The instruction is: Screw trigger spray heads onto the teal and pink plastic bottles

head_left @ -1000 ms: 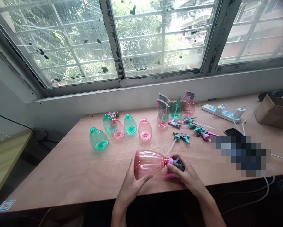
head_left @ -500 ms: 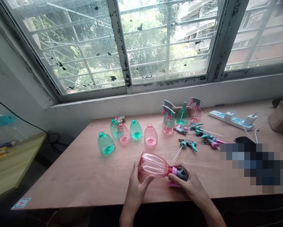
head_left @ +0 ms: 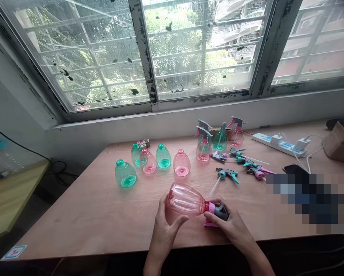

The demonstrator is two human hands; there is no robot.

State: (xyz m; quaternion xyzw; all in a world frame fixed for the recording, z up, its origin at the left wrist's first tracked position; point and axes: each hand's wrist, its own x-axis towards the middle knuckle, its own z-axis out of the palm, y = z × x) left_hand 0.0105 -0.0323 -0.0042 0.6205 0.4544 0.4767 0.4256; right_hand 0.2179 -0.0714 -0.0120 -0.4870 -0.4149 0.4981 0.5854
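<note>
A pink see-through spray bottle (head_left: 186, 199) lies sideways between my hands above the table's front part, its neck toward the right. My left hand (head_left: 167, 226) is curved round the bottle's base, thumb along the lower side. My right hand (head_left: 229, 222) grips the pink collar and dark grey trigger spray head (head_left: 221, 211) at the neck; its pink trigger shows below. Beyond the hands stand open bottles without heads, such as a green bottle (head_left: 125, 174) and a pink bottle (head_left: 181, 164). A loose green and grey spray head (head_left: 227, 175) lies right of them.
Bottles with spray heads fitted, among them a pink one (head_left: 203, 149), stand near the wall. More loose spray heads (head_left: 254, 168) lie in a pile. At the right are a power strip (head_left: 278, 145), a phone (head_left: 297, 169), a cardboard box (head_left: 341, 143) and a blurred-out patch.
The view has shifted slightly, so the table things appear a little further left. Both hands keep the same hold on the pink spray bottle and its head.
</note>
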